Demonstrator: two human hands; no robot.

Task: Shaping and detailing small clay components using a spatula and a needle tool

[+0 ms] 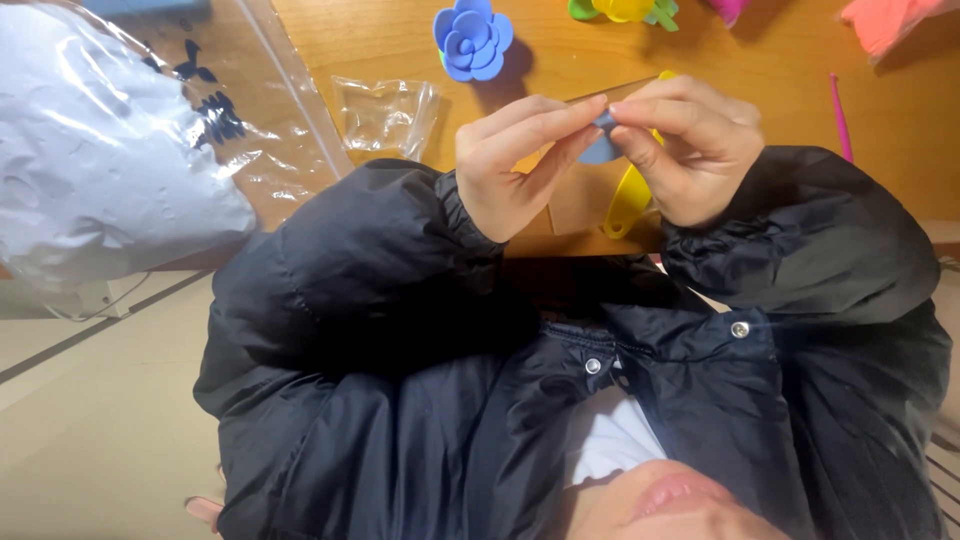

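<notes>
Clear plastic covers the far left: a big bag of pale grey-white material lies on the wooden table, with a small empty clear pouch beside it, both out of the hands' way. Further back sits a finished blue clay flower.

The left hand and right hand are raised together over the table edge, thumbs and forefingers closed in a pinch on a small blue-grey clay piece, seemingly to press it thin between the fingertips. Under the right hand lie a yellow plastic tool and a brown card. A pink stick rests to the right.
</notes>
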